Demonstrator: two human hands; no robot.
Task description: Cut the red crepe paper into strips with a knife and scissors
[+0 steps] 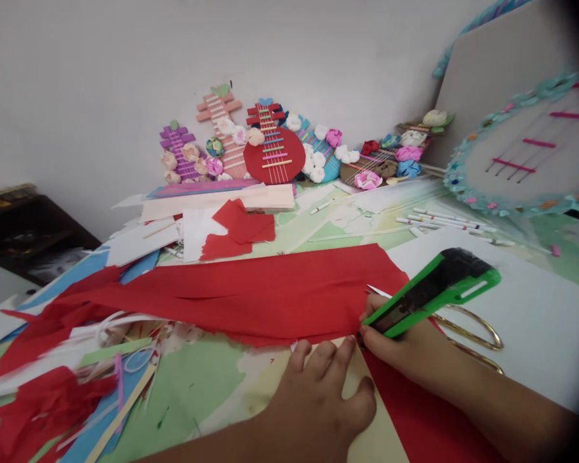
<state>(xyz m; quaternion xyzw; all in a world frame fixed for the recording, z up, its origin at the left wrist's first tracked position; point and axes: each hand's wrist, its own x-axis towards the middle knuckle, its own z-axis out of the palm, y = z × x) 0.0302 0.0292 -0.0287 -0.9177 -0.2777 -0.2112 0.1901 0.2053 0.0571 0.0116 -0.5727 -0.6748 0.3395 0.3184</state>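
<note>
My right hand [405,350] is closed around a green and black utility knife [434,289], held tilted. Its tip end points down beside the edge of a cream card [374,427]; the blade itself is hidden. My left hand [318,399] presses on that card, fingers spread. Under and beside the card lies a red sheet [429,418]. A long strip of red crepe paper [280,289] stretches across just beyond both hands. Gold-handled scissors [475,335] lie partly beneath my right hand, on a white sheet [531,347].
Lute-shaped paper crafts [274,154] with flowers lean against the wall. A round fan-like piece [511,154] stands at right. Several markers [444,222] lie near it. Paper scraps and crumpled red paper [53,405] cover the left side. Red pieces [244,228] lie further back.
</note>
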